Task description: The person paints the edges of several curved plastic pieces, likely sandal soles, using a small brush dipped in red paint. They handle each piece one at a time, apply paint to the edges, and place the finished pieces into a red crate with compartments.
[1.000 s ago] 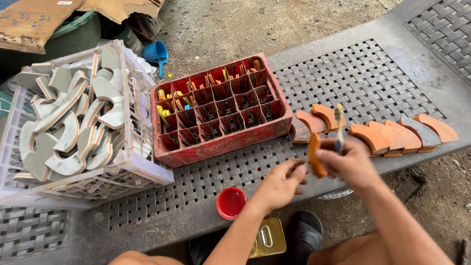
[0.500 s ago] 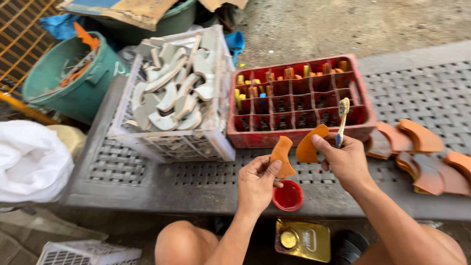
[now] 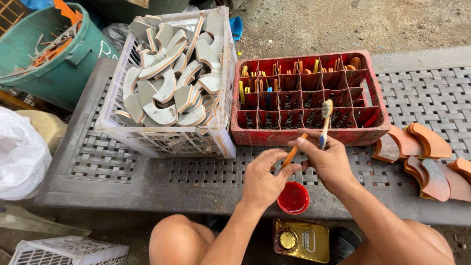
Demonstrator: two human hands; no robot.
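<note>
My left hand (image 3: 262,179) pinches a thin orange curved piece (image 3: 293,153), seen edge-on, above a small red cap of glue (image 3: 293,198). My right hand (image 3: 329,164) grips a toothbrush (image 3: 325,122) upright, bristles at the top, and touches the same orange piece. Both hands hover over the grey perforated bench (image 3: 147,172), just in front of a red compartment crate (image 3: 309,98) that holds small yellow and orange bits.
A white basket (image 3: 167,140) full of grey curved pieces stands left of the red crate. Orange curved pieces (image 3: 424,152) lie in a row at the right. A green bin (image 3: 54,59) is at the far left, a gold tin (image 3: 300,240) below the bench.
The view has swung left and the hands have come closer together. The orange piece, flat-on before, now shows edge-on between both hands.
</note>
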